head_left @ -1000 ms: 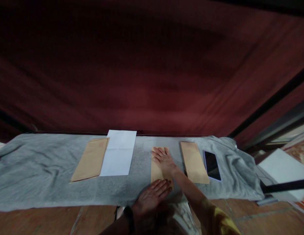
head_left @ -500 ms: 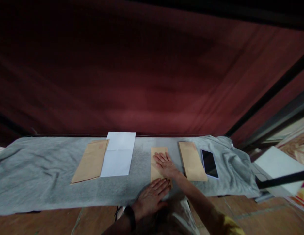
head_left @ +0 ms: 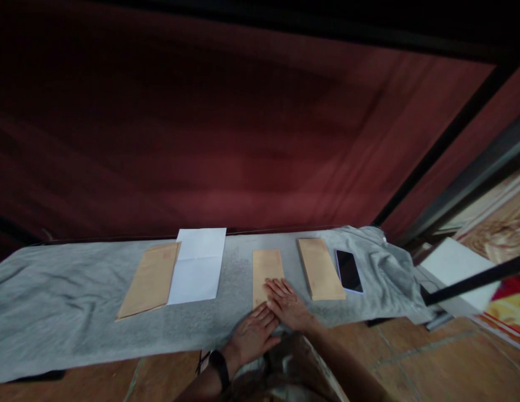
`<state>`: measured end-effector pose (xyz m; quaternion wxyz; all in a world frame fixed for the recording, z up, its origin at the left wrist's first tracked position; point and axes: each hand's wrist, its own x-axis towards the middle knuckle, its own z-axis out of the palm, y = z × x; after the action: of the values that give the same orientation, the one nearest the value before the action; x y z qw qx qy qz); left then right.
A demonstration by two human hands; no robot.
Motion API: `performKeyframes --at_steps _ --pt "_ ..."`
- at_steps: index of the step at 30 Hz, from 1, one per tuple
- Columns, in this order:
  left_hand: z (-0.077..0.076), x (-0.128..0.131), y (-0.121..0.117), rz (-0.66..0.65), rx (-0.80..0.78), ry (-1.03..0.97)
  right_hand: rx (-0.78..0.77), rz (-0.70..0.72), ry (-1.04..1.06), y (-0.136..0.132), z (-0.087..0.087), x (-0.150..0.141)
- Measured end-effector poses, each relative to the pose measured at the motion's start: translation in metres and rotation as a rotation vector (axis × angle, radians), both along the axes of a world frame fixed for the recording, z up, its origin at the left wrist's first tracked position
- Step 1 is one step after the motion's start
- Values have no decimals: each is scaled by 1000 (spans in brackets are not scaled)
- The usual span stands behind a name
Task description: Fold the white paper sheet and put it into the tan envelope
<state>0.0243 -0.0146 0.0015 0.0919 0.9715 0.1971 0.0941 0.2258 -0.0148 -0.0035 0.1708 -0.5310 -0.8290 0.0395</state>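
Note:
A brown paper envelope (head_left: 267, 265) lies in front of me on the grey cloth. Across its lower part rests my right hand (head_left: 288, 306), flat with fingers stretched out. My left hand (head_left: 252, 334), a dark band on its wrist, lies flat at the envelope's near end, its fingertips close to the right hand's thumb. Both hands hide the envelope's lower portion. To the right is a stack of brown envelopes (head_left: 322, 269). On the left, another pile of brown envelopes (head_left: 149, 279) partly overlaps white paper sheets (head_left: 199, 267) with a crease across them.
A phone (head_left: 349, 271) with a dark screen lies right of the envelope stack. The grey cloth (head_left: 75, 312) covers the narrow surface and wrinkles at both ends. A dark red curtain (head_left: 251, 167) hangs behind. A white board (head_left: 456, 271) and black bars stand at the right.
My right hand has slid down the envelope toward me and now meets the left hand. The left hand stays near the envelope's lower end. The view has shifted slightly.

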Motion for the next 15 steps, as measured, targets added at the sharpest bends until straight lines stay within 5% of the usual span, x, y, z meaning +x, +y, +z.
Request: performKeyframes --at_steps 15 --pt "-17 -39 -28 258 255 -61 44 -84 -20 -79 -16 9"
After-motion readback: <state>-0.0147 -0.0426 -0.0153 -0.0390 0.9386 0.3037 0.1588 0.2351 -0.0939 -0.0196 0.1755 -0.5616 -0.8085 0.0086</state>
